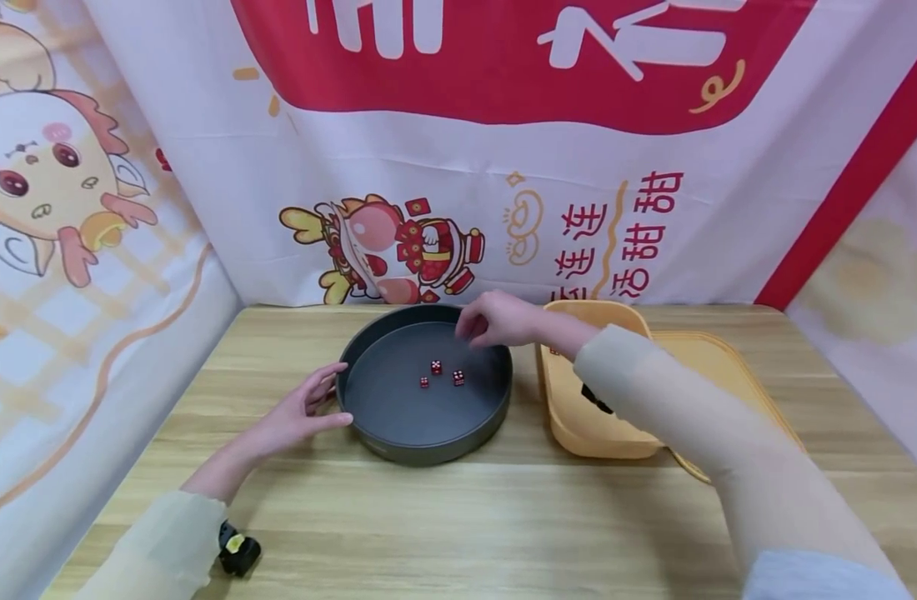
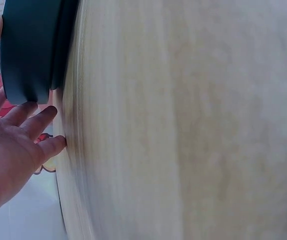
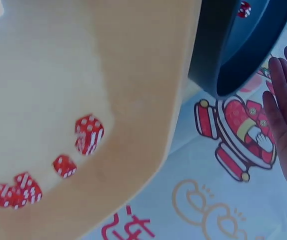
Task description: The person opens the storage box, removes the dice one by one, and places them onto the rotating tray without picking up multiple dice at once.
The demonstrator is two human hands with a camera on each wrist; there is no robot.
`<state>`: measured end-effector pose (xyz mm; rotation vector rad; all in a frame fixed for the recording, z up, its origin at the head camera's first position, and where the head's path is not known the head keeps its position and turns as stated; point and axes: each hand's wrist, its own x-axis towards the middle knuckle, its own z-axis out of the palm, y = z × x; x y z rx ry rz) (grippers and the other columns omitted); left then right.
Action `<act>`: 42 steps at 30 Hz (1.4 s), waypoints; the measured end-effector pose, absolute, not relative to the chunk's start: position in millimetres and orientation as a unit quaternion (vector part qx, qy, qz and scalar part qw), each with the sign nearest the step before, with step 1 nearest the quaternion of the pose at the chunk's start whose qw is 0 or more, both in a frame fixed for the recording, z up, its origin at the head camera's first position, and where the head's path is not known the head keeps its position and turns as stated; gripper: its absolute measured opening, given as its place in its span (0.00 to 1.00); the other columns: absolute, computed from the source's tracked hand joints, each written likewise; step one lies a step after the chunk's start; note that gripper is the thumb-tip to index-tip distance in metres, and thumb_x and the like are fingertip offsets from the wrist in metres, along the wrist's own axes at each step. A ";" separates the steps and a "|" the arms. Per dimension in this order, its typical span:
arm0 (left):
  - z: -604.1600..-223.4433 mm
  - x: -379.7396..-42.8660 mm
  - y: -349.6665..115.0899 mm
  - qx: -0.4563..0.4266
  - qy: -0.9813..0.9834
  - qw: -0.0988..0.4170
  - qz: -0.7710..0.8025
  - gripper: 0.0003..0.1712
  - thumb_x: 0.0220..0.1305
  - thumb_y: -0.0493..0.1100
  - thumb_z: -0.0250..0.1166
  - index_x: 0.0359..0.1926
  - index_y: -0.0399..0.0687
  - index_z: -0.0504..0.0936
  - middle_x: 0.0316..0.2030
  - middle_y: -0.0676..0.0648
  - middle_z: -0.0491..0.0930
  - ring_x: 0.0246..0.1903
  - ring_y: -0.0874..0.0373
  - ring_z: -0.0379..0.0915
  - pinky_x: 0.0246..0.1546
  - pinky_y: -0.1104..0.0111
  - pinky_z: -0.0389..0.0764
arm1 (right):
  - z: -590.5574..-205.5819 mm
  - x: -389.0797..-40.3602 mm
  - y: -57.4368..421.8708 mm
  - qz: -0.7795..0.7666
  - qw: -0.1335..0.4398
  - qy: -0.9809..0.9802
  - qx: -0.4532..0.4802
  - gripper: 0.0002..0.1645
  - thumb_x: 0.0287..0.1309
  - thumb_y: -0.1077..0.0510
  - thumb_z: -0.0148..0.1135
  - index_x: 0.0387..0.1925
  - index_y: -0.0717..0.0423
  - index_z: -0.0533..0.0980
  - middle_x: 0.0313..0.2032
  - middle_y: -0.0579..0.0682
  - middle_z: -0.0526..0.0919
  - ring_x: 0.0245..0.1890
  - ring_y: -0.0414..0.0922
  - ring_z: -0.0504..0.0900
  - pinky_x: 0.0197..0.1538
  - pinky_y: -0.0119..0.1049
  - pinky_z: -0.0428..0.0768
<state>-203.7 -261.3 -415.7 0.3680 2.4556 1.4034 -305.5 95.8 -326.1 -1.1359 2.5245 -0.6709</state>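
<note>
A dark grey round pan [image 1: 428, 454] stands on the table, with three red dice [image 1: 458, 377] of differing sizes on its floor. Against the pan's left outer wall rests my left hand [image 1: 301, 412], thumb and fingers spread and fairly straight; the left wrist view shows its fingertips [image 2: 31, 106] right at the wall. Over the pan's right side hovers my right hand [image 1: 496, 321], fingers pointing down and loosely bent. No object shows between its fingers [image 3: 279, 95] in the right wrist view. Several red dice [image 3: 89, 134] lie inside a yellow-orange container [image 1: 604, 442] right of the pan.
A flat yellow-orange lid [image 1: 709, 367] lies right of the container, partly behind my right forearm. Printed cloth [image 1: 466, 167] hangs along the back and sides of the wooden table [image 1: 428, 533]. A black wrist camera [image 1: 238, 552] sits at my left sleeve.
</note>
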 end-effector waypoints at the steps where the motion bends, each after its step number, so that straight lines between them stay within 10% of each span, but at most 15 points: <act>1: -415.8 -203.7 -261.6 0.128 0.853 0.143 0.484 0.45 0.65 0.45 0.67 0.75 0.51 0.51 0.72 0.30 0.46 0.70 0.33 0.43 0.67 0.43 0.51 | -324.0 -304.2 99.4 -0.234 0.142 0.876 -0.398 0.12 0.58 0.63 0.68 0.45 0.55 0.83 0.41 0.50 0.85 0.39 0.41 0.81 0.46 0.32 0.81; 19: -415.6 -203.3 -259.6 0.132 0.850 0.140 0.490 0.45 0.65 0.44 0.66 0.75 0.49 0.50 0.72 0.30 0.46 0.70 0.32 0.45 0.67 0.43 0.51 | -321.3 -294.1 193.3 -0.258 0.097 0.896 -0.348 0.14 0.53 0.69 0.68 0.43 0.61 0.82 0.39 0.54 0.84 0.36 0.45 0.83 0.29 0.35 0.83; 42: -417.6 -202.9 -260.2 0.135 0.850 0.138 0.490 0.45 0.64 0.43 0.67 0.75 0.48 0.51 0.72 0.30 0.46 0.70 0.32 0.45 0.66 0.42 0.51 | -368.2 -287.2 267.7 -0.166 0.072 0.921 -0.346 0.13 0.47 0.73 0.68 0.38 0.67 0.82 0.35 0.57 0.85 0.36 0.54 0.82 0.44 0.48 0.81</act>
